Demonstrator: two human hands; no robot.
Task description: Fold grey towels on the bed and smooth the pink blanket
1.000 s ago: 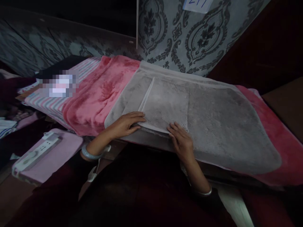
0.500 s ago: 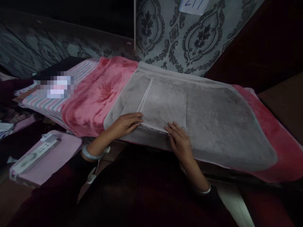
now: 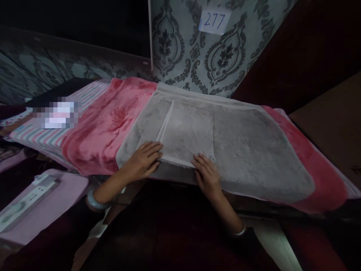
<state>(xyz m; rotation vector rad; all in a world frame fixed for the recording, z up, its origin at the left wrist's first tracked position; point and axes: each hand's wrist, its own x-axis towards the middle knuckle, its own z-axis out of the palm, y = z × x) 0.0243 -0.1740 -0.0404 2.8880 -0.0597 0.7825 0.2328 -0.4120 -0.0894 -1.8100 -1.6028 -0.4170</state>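
A folded piece of grey plush cloth (image 3: 187,130) with a pale edging lies on a larger grey plush mat (image 3: 254,146). My left hand (image 3: 145,160) rests at the near left corner of the folded piece, its fingers stretched out over the edge. On the near right part, my right hand (image 3: 207,173) lies with fingers spread on the cloth, touching the front edge. Its thumb sits lower, in front of that edge. Both palms face down, and a narrow gap shows between the layers along the fold's left side.
Under the mat spreads a pink plush blanket (image 3: 104,124), over striped bedding (image 3: 46,137). A white power strip (image 3: 28,203) lies on a pink stool top (image 3: 70,184) at the lower left. Behind are a dark screen (image 3: 76,30) and patterned wall with a paper marked 277 (image 3: 214,21).
The view has shifted, so the whole scene sits a little lower and further left. Both hands stay at the same near edge of the folded cloth.
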